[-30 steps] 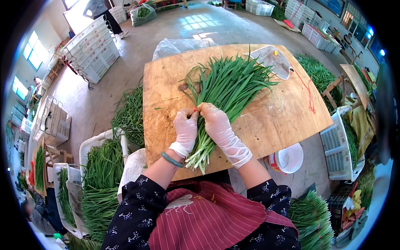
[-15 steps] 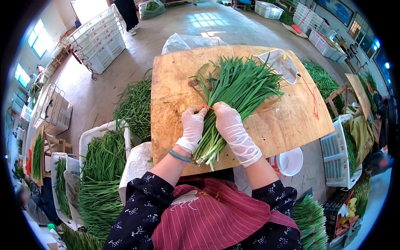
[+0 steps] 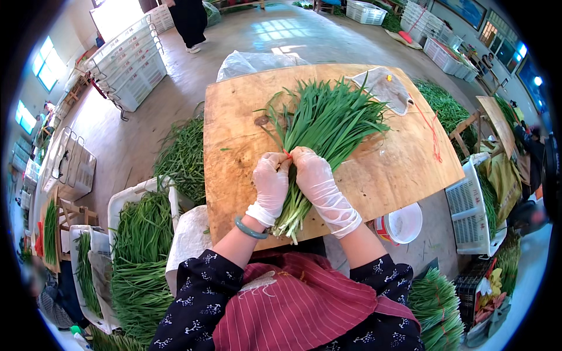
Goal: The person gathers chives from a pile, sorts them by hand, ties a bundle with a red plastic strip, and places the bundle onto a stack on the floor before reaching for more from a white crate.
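Note:
A bunch of green chives (image 3: 336, 117) lies on the wooden board (image 3: 240, 117), leaves pointing away and pale stem ends toward me. A thin red tie (image 3: 287, 154) shows at its middle. My left hand (image 3: 270, 187), in a thin whitish glove, is closed with its fingertips pinched on the tie. My right hand (image 3: 319, 184), gloved alike, is closed at the same spot, its fingertips meeting the tie from the right over the stems. How the tie runs beneath the right fingers is hidden.
A grey cloth (image 3: 383, 88) and loose red ties (image 3: 437, 140) lie on the board's right side. Left stands a white crate of chives (image 3: 140, 234); a white bucket (image 3: 405, 223) is below right. Tied bunches (image 3: 436, 307) stand lower right. A person (image 3: 187, 23) stands far off.
My hands have drawn closer together at the tie, the right one shifting left. The view has moved slightly, and the far person's legs appear further right.

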Demonstrator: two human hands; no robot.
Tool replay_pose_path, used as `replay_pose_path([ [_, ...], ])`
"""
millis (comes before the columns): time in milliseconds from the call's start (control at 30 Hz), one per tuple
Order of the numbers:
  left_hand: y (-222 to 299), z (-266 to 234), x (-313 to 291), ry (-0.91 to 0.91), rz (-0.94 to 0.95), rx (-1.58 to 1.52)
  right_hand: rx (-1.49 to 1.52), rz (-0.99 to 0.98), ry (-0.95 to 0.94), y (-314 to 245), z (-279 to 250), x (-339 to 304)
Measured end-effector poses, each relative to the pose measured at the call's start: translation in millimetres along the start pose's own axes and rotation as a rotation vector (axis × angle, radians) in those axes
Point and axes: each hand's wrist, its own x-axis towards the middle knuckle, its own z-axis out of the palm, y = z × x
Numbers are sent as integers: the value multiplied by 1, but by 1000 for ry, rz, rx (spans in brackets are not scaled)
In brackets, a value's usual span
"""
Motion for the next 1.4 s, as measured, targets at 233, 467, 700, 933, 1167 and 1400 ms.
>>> replay_pose_path([
  [233,0,-1,-3,-124,-219,-326,77,-37,55,6,-3,-4],
  [467,1,-4,6,-184,-421,-461,93,-63,35,6,-4,-6],
  [700,-2,-3,5,-154,-364,-455,409,15,411,28,-17,-5],
  [933,3,0,-4,-79,-324,-538,351,105,-50,58,-56,8],
  [1167,12,-3,-6,-59,63,-161,-21,35,-71,69,-37,18],
  [1400,14,-3,-6,-68,98,-91,833,574,298,110,-45,39],
])
